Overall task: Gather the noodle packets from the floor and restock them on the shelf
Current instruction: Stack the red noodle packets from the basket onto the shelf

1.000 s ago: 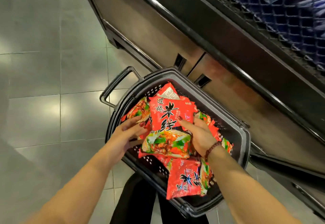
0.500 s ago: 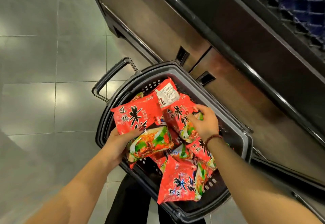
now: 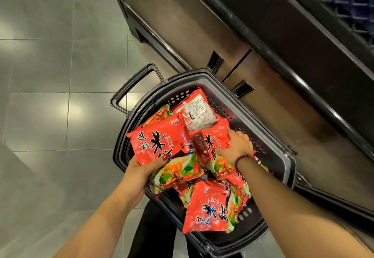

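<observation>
Several red noodle packets with black lettering lie in a dark plastic basket (image 3: 261,120) on the floor. My left hand (image 3: 142,169) grips one red packet (image 3: 159,143) from below, thumb on its front, and holds it over the basket's left side. My right hand (image 3: 235,145) is closed on the top edge of a second packet (image 3: 214,142) beside the first. Another packet (image 3: 199,110) lies back side up at the far end. A further packet (image 3: 210,207) leans at the near end.
The basket's handle (image 3: 131,87) sticks out to the upper left over grey floor tiles (image 3: 50,96). A dark shelf unit's base (image 3: 263,41) runs diagonally on the right, close to the basket. Dark trouser legs (image 3: 153,233) show below the basket.
My left hand has lifted its packet higher and flatter, facing up. My right hand has shifted from the pile's middle to the top edge of the neighbouring packet and closed on it.
</observation>
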